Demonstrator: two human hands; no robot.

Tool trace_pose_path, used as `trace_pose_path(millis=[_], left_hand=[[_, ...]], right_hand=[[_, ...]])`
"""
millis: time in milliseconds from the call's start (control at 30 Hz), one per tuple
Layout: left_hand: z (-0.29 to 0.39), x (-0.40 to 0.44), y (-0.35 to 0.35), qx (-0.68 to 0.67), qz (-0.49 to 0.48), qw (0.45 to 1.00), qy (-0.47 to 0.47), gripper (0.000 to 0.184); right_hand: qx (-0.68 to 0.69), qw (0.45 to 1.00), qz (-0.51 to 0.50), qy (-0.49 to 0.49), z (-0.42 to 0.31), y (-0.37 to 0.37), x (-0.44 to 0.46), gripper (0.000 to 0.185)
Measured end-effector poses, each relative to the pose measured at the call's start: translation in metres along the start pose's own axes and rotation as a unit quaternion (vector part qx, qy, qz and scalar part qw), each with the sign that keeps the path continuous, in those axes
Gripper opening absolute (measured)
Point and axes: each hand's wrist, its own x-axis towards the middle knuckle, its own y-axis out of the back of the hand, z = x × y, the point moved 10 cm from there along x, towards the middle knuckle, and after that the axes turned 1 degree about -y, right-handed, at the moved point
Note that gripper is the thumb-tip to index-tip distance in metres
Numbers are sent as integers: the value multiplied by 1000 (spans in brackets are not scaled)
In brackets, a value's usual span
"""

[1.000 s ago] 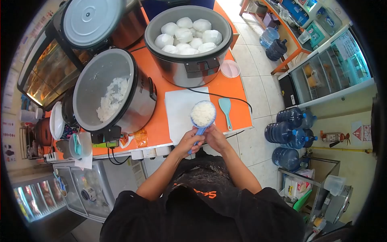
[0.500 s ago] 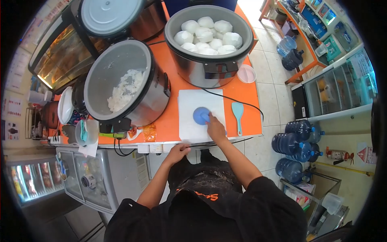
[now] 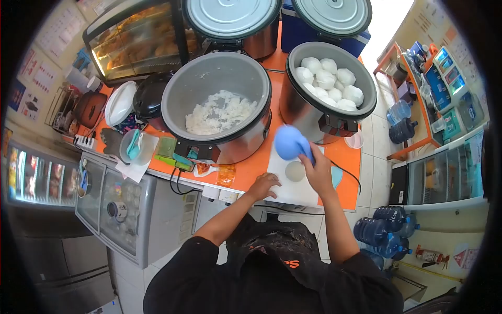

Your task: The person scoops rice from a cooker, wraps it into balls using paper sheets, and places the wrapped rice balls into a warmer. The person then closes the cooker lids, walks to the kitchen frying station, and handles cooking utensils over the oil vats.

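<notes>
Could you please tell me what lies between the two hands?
A round, whitish mound on the white paper lies between the left hand and right hand, in the head view.

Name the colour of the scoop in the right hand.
The scoop is blue, clearest in the head view.

No complete text is legible. Orange lettering (image 3: 291,264) on the black garment (image 3: 274,238), bottom centre, shows an S; the remainder is unclear. A water bottle (image 3: 391,215), right, bears illegible white marking. A wall sign (image 3: 465,258), lower right, displays a red triangle; its print is too small.
</notes>
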Motion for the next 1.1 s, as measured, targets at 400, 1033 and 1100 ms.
trace_pose_path(millis=[400,1033,1100], left_hand=[[3,14,-3,21,3,998,-51,18],[-23,28,0,-102,-9,979,178,24],[1,33,11,-67,29,994,84,25]], right_hand=[[-21,926,116,357,-125,38,19,38],[-246,968,-20,51,203,2,-109,15],[-257,964,-17,59,208,6,-108,11]])
